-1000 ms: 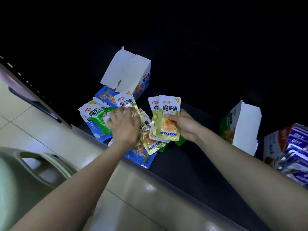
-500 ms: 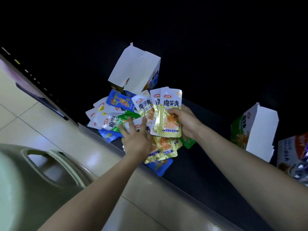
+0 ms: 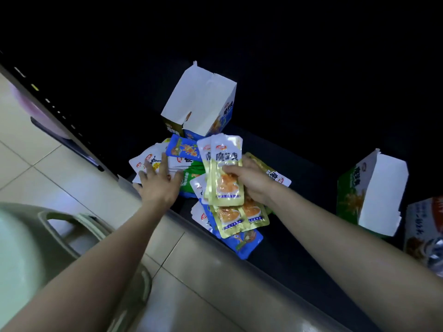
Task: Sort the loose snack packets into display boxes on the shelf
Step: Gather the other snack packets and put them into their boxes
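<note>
While a stack of yellow snack packets (image 3: 225, 173) stands upright in the right hand (image 3: 251, 185) — thumb and fingers pinching it above the loose pile (image 3: 239, 219) on the dark shelf (image 3: 299, 236) — the left hand (image 3: 159, 188) lies flat, fingers spread, on white packets (image 3: 148, 161) near the blue display box (image 3: 201, 104).

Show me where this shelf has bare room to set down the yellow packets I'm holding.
Bare shelf runs between the loose pile and the green box, up to the front edge. Crowded: from the blue box forward to that edge, where the left hand rests on packets. Farther back is too dark to judge.
</note>
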